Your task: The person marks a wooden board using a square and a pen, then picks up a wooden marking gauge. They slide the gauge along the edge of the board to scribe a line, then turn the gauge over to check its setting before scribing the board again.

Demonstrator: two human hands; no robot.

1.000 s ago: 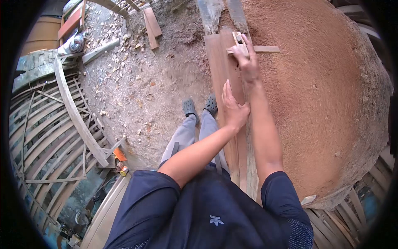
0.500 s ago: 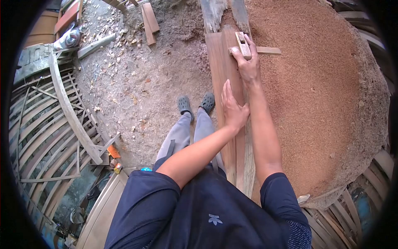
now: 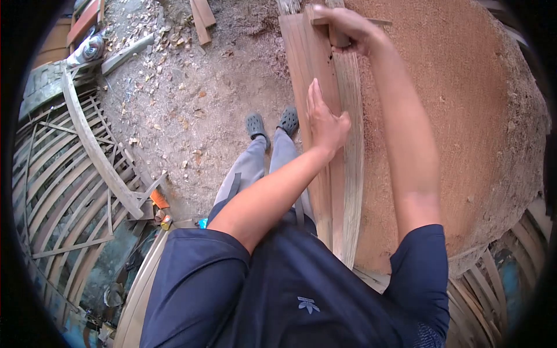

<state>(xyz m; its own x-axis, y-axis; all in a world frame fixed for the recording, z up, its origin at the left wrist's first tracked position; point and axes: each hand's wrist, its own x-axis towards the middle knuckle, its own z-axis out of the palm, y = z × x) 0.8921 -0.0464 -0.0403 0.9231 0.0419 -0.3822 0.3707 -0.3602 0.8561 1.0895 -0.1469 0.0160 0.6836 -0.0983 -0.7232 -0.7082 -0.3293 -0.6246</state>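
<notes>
Left hand (image 3: 328,126) open, fingers extended, pressed on long board (image 3: 321,66). Right hand (image 3: 355,32) grips wooden block (image 3: 339,38) at the board's far end, beside crosswise strip (image 3: 380,22). Reddish sawdust (image 3: 464,127) right of the board; clogs (image 3: 288,119) left of it.

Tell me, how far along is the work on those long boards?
Already done, it seems: the long reddish-brown wooden boards lie in place beside the pale, weathered timber. In hand: the right hand holds a small brown wooden block near their far end, while the left hand rests on them, open. What's left: unclear; both hands are busy there, so it seems unfinished, but nothing visible shows how much remains.
</notes>
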